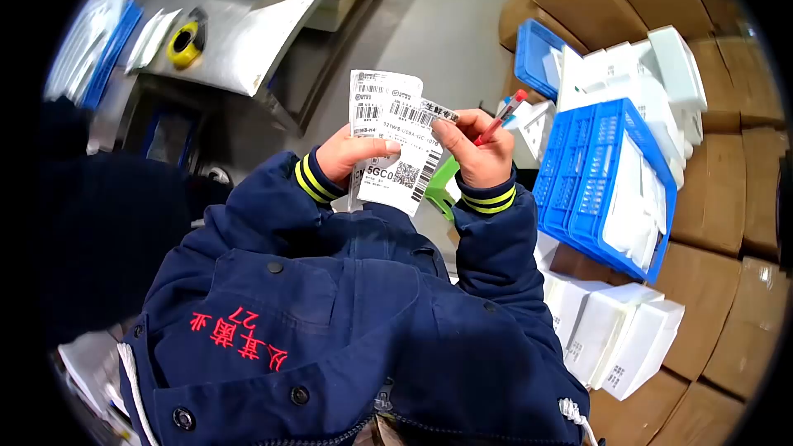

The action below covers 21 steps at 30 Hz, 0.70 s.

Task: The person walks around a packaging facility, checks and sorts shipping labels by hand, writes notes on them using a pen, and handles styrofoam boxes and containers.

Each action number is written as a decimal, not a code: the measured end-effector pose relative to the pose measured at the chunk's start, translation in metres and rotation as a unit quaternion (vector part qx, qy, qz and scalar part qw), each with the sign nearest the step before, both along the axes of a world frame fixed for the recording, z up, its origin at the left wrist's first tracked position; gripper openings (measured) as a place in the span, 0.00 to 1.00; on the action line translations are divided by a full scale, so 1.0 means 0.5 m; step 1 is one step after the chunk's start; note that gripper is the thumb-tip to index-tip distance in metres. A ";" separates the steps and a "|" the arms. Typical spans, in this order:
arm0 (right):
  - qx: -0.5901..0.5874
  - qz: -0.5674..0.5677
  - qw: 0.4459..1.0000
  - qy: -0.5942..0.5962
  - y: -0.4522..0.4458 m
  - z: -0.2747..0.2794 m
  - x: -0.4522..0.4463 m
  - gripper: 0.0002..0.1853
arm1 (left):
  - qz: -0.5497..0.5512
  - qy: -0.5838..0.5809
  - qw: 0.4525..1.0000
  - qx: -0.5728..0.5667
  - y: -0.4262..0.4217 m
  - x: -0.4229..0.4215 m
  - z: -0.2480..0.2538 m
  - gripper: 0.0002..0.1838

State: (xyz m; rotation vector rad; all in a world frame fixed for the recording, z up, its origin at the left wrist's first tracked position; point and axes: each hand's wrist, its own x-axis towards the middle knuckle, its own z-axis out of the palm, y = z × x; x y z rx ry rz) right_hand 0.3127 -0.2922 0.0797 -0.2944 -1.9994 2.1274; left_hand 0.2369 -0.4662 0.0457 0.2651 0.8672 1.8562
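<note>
A small stack of white printed shipping labels (405,161), with barcodes and a QR code, is held up in front of my chest. My left hand (351,155) grips the stack's left side, its thumb lying across the front label. At the upper right corner, my right hand (477,155) pinches a small dark-printed strip of label between thumb and finger. A red pen (502,118) is also tucked in my right hand, pointing up and to the right. Fingers behind the labels are hidden.
A steel table (239,54) at upper left carries a yellow tape roll (187,44). To my right are a blue plastic crate (578,173), white foam boxes (636,347) and stacked cardboard boxes (710,190). Something green (443,188) shows below my hands. A dark-sleeved person (107,239) is close at left.
</note>
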 end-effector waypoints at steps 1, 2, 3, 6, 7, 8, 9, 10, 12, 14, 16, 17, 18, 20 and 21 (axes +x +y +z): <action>0.000 -0.020 1.000 -0.002 0.023 -0.005 -0.006 0.07 | -0.020 -0.002 1.000 0.000 0.030 -0.018 -0.002 0.20; 0.007 -0.043 0.999 -0.006 0.047 -0.010 -0.013 0.07 | -0.034 -0.002 0.999 -0.010 0.059 -0.036 -0.004 0.20; 0.015 -0.066 0.998 -0.009 0.074 -0.017 -0.024 0.07 | -0.048 -0.001 0.999 -0.020 0.093 -0.058 -0.008 0.20; -0.015 -0.107 0.994 0.014 0.179 -0.053 -0.073 0.07 | -0.052 0.020 0.998 -0.015 0.235 -0.146 -0.005 0.17; -0.013 -0.116 0.993 0.008 0.213 -0.062 -0.096 0.06 | -0.052 0.021 0.998 -0.016 0.278 -0.178 -0.011 0.16; -0.027 -0.130 0.991 0.022 0.252 -0.081 -0.126 0.06 | -0.049 0.044 0.998 -0.022 0.322 -0.207 -0.011 0.15; -0.029 -0.136 0.990 0.023 0.289 -0.078 -0.152 0.06 | -0.055 0.045 0.997 -0.024 0.362 -0.237 -0.010 0.15; -0.013 -0.146 0.989 -0.001 0.316 -0.073 -0.168 0.06 | -0.066 0.054 0.996 -0.032 0.394 -0.259 -0.008 0.15; -0.017 -0.156 0.987 0.032 0.376 -0.058 -0.212 0.06 | -0.056 0.106 0.992 -0.032 0.470 -0.306 0.004 0.14; -0.018 -0.174 0.984 0.017 0.430 -0.049 -0.248 0.07 | -0.056 0.079 0.995 -0.026 0.527 -0.338 0.012 0.14; -0.005 -0.188 0.982 0.005 0.477 -0.040 -0.285 0.07 | -0.066 0.071 0.995 -0.016 0.576 -0.375 0.015 0.14; -0.008 -0.185 0.983 0.012 0.497 -0.039 -0.300 0.06 | -0.082 0.049 0.995 -0.017 0.598 -0.394 0.011 0.14; 0.000 -0.179 0.984 0.019 0.519 -0.037 -0.319 0.06 | -0.099 0.032 0.994 -0.016 0.624 -0.417 0.014 0.15; 0.005 -0.171 0.985 0.032 0.554 -0.037 -0.346 0.06 | -0.122 0.039 0.992 -0.007 0.665 -0.446 0.026 0.16; -0.007 -0.181 0.983 0.027 0.573 -0.040 -0.370 0.06 | -0.132 0.035 0.991 -0.007 0.689 -0.467 0.026 0.16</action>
